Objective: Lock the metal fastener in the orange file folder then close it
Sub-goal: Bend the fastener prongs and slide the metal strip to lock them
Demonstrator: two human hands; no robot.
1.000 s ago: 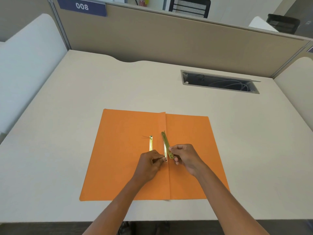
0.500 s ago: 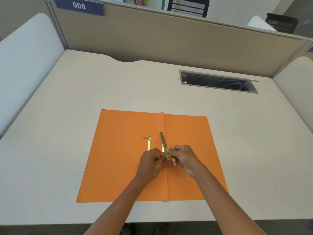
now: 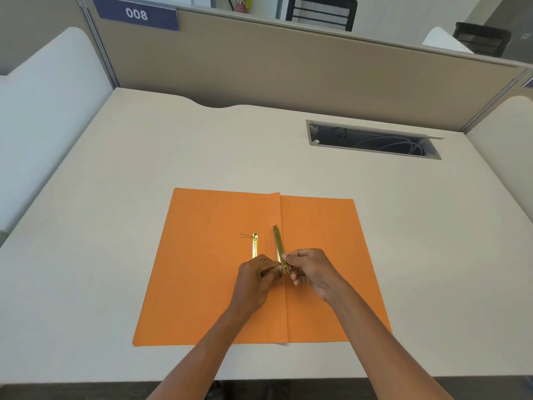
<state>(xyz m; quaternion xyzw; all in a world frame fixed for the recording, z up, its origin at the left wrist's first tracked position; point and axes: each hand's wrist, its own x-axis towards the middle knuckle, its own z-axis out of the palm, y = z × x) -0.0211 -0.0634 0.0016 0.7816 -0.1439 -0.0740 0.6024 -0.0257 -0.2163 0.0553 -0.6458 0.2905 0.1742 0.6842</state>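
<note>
Head view is showing one beige desk [image 3: 144,212] filling most of the frame, with one tan partition [image 3: 288,76] standing along its 12 o'clock edge and one blue plate [image 3: 138,14] reading "008" hanging at the partition's 10 o'clock corner. One orange file folder [image 3: 207,269] is lying open and flat on the desk toward 6 o'clock, its centre crease running from 12 to 6. One cable slot [image 3: 372,140] with grey cords inside is sitting at the folder's 1 o'clock, well apart from it. Two hands are meeting over the crease: the left hand [image 3: 253,281] is curling its fingers shut on something small at the fold, though what they are pinching I cannot tell, and the right hand [image 3: 314,272] is pinching the lower end of one brass fastener bar [image 3: 279,246], which is tilting up toward 12 o'clock. One second brass strip [image 3: 255,245] is lying flat on the left leaf, just beside the bar at its 9 o'clock.
</note>
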